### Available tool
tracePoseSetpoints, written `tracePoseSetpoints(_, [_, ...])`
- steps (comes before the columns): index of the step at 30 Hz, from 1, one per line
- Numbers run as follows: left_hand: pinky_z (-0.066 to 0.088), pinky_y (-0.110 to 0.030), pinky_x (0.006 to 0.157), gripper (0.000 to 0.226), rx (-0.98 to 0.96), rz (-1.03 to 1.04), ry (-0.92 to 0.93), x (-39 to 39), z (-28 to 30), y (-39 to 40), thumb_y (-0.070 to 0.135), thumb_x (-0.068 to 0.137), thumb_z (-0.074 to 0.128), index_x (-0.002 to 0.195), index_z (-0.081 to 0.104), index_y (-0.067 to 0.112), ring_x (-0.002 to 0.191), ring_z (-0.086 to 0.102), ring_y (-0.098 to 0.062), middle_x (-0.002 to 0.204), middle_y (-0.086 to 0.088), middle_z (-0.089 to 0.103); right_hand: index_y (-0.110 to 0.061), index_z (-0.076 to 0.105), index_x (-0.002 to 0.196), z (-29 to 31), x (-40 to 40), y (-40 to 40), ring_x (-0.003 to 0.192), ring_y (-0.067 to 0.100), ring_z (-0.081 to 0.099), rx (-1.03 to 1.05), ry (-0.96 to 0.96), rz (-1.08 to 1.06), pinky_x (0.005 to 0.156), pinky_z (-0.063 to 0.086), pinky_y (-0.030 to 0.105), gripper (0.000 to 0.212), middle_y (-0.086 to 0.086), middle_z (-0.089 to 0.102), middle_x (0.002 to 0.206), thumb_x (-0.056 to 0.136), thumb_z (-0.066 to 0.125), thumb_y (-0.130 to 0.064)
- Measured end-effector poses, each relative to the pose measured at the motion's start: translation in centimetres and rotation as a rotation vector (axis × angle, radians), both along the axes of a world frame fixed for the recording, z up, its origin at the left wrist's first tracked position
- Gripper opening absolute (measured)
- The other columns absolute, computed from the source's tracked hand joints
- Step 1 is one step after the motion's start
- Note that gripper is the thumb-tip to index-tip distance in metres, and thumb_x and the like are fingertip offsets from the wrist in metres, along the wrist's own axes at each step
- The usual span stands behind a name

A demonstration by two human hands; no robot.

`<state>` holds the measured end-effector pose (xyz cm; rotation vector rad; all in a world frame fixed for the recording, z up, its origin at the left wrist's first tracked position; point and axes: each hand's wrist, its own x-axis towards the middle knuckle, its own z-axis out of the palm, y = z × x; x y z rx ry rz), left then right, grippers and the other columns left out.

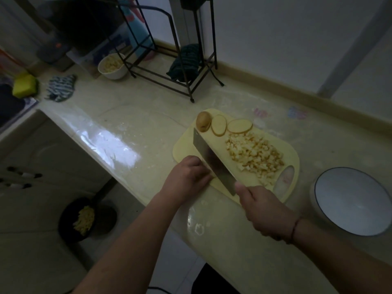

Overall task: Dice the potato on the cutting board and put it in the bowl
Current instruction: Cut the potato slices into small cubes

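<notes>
A pale yellow cutting board (292,158) lies on the counter. On it sit a heap of diced potato (252,154), two flat potato slices (239,125) and a skin-on potato end (203,121) at the far edge. My right hand (263,209) grips the handle of a cleaver (210,159), whose blade stands on the board left of the heap. My left hand (187,177) presses fingers-down against the blade's left side, over a potato piece that is mostly hidden. An empty white bowl (350,200) with a dark rim stands right of the board.
A black wire rack (169,66) holding a dark cloth stands at the back. Beside it is a white bowl of diced potato (112,65). A striped cloth (60,88) and a yellow sponge (24,84) lie far left. On the floor sits a dark pan (84,219).
</notes>
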<state>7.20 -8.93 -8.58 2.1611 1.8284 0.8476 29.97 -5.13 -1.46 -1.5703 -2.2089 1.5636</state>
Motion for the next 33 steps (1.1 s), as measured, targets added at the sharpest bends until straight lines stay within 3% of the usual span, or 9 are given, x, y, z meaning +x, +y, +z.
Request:
tracePoseSetpoints(4, [0.051,-0.033,0.069,0.028,0.029,0.023,0.006,0.1,-0.3,0.1,0.032,0.089,0.066,0.083,0.078,0.007,0.081,0.064,-0.025,0.082,-0.007,0.065,-0.012,0.047,0.064,0.6,0.9,0.1,0.031,0.012,0.041,-0.141,0.013,-0.089,0.036,0.034,0.019,0.059,0.007,0.048,0.053,0.096,0.029,-0.058])
tracePoseSetpoints(11, [0.056,-0.033,0.068,0.023,0.117,0.053,0.065,0.2,-0.6,-0.8,0.025,0.09,0.067,0.086,0.078,0.006,0.086,0.066,-0.024,0.091,-0.008,0.071,-0.013,0.044,0.061,1.1,0.2,-0.5,0.031,0.002,0.04,-0.065,0.029,-0.055,0.044,0.032,0.021,0.057,0.0,0.046,0.051,0.096,0.031,-0.057])
tracePoseSetpoints(16, [0.056,-0.034,0.068,0.022,0.102,0.038,0.065,0.3,-0.4,-0.7,0.023,0.091,0.066,0.086,0.078,0.005,0.084,0.067,-0.026,0.092,-0.009,0.071,-0.013,0.041,0.059,1.2,0.2,-1.0,0.034,0.004,0.043,-0.033,0.024,0.002,0.038,0.033,0.015,0.057,-0.001,0.046,0.049,0.097,0.033,-0.055])
tracePoseSetpoints(20, [0.055,-0.033,0.067,0.022,0.106,0.011,0.076,0.2,-0.4,-0.7,0.023,0.093,0.064,0.09,0.079,0.007,0.085,0.067,-0.027,0.095,-0.008,0.072,-0.013,0.042,0.056,0.9,0.4,-1.6,0.046,0.009,0.046,0.053,-0.01,0.049,0.055,0.037,0.028,0.058,0.0,0.048,0.049,0.097,0.033,-0.053])
tracePoseSetpoints(33, [0.055,-0.032,0.069,0.027,0.11,0.027,0.022,0.4,-0.2,-0.5,0.027,0.095,0.062,0.092,0.081,0.009,0.084,0.07,-0.026,0.094,-0.007,0.074,-0.016,0.043,0.056,0.0,-1.1,-1.8,0.05,0.005,0.045,0.123,-0.022,0.104,0.059,0.026,0.026,0.056,-0.003,0.046,0.052,0.1,0.031,-0.048])
